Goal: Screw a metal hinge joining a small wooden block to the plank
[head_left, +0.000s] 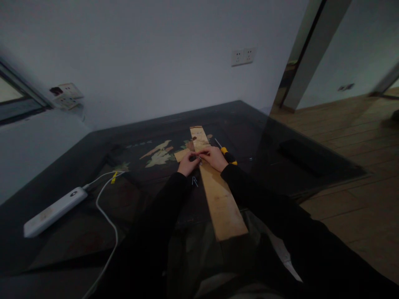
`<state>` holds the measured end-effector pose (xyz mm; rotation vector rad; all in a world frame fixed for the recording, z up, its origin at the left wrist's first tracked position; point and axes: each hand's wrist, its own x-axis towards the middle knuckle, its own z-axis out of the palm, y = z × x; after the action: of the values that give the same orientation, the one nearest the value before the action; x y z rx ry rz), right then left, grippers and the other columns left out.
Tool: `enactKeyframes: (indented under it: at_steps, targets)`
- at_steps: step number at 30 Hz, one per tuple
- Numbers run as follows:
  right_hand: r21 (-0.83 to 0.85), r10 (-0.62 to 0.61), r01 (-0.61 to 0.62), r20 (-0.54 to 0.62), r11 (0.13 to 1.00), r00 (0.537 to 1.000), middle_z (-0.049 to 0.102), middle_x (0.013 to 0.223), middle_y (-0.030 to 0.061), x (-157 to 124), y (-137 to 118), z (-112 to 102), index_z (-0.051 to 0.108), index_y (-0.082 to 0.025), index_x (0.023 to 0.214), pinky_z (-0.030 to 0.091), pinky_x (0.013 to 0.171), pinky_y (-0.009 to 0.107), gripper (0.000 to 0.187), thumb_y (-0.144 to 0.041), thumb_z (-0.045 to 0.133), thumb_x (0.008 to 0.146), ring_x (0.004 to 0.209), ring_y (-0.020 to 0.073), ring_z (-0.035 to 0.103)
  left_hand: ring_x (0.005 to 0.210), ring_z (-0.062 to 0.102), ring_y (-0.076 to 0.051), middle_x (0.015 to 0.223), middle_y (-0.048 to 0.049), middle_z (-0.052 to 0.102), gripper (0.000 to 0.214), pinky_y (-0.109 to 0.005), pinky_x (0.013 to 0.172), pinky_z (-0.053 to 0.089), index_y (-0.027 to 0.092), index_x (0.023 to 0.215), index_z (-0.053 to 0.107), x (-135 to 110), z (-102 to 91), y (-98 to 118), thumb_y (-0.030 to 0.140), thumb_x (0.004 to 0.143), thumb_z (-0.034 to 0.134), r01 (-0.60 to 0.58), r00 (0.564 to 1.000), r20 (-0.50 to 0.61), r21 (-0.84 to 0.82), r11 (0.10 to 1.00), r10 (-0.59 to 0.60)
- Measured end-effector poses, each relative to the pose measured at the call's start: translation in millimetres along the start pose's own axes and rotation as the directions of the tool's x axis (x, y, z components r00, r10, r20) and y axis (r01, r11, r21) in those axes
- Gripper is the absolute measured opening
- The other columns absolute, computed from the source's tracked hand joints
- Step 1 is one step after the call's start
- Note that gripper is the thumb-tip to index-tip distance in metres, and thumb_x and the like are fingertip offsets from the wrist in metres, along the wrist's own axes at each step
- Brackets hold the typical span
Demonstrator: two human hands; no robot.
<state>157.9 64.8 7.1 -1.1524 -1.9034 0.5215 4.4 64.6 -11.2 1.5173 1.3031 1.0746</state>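
Note:
A long wooden board [220,199] runs away from me across the dark table, its near end overhanging the front edge. Another short piece of wood [181,155] pokes out to its left, near my hands. My left hand [188,163] and my right hand [214,157] meet over the board, fingertips pinched close together. Something small and shiny [200,162] shows between them, too small to name. Left of the board lie a few loose screws or nails [195,181]. Just beyond my right hand rests a yellow-and-black screwdriver [229,156].
On the left of the table [149,166] lies a white power bank [56,211] with a white cable [107,214] trailing towards me. A dark flat object [299,155] is at the right. Behind the table stands a wall with sockets [243,57].

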Motion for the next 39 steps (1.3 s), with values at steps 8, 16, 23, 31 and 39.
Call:
enactKeyframes:
  at_steps: [8,16,23,31,39]
  targets:
    - [-0.059,-0.03,0.029,-0.005,0.998,1.0,0.069,0.087,0.0055,2,-5,-5,0.073,-0.017,0.093,0.043,0.072,0.024,0.018,-0.022,0.063,0.079,0.078,0.0136,0.059,0.093,0.059,-0.018,0.092,-0.0036,0.065,0.012,-0.032,0.086,0.047,0.017,0.08,0.062,4,0.2,-8,0.023,0.07,0.067,-0.143,0.985,-0.083,0.122,0.982,0.153]
    - [-0.421,0.115,-0.149,-0.103,0.895,0.988,0.058,0.098,0.0113,-18,15,-58,0.063,-0.017,0.11,0.041,0.085,0.034,0.036,-0.036,0.062,0.079,0.094,0.023,0.052,0.103,0.057,-0.02,0.098,-0.0045,0.065,0.009,-0.035,0.098,0.039,0.018,0.076,0.061,4,1.5,-12,0.025,0.072,0.065,-0.2,0.971,-0.099,0.159,0.967,0.217]
    - [-0.604,0.329,-0.282,-0.035,0.746,0.944,0.046,0.122,0.019,-45,18,-56,0.044,-0.02,0.134,0.042,0.085,0.041,0.063,-0.035,0.062,0.076,0.11,0.0344,0.047,0.106,0.057,-0.021,0.1,-0.0059,0.064,0.01,-0.035,0.101,0.036,0.018,0.073,0.06,4,0.7,-10,0.026,0.071,0.066,-0.21,0.969,-0.097,0.174,0.962,0.229]
    - [-0.551,0.362,-0.305,-0.004,0.777,0.932,0.058,0.111,0.015,-41,20,-62,0.044,-0.024,0.134,0.045,0.079,0.035,0.055,-0.025,0.053,0.08,0.095,0.0277,0.061,0.104,0.058,-0.021,0.1,-0.0056,0.065,0.009,-0.035,0.099,0.038,0.018,0.071,0.06,2,3.5,-8,0.025,0.071,0.066,-0.19,0.966,-0.131,0.215,0.958,0.221]
    - [-0.322,0.263,-0.32,-0.208,0.891,0.942,0.065,0.1,0.0067,-31,19,-77,0.06,-0.023,0.113,0.045,0.08,0.033,0.038,-0.025,0.055,0.075,0.093,0.0219,0.061,0.103,0.058,-0.022,0.096,-0.0066,0.066,0.006,-0.037,0.097,0.04,0.018,0.07,0.059,2,7.5,-8,0.021,0.072,0.064,-0.234,0.939,-0.173,0.307,0.923,0.296]
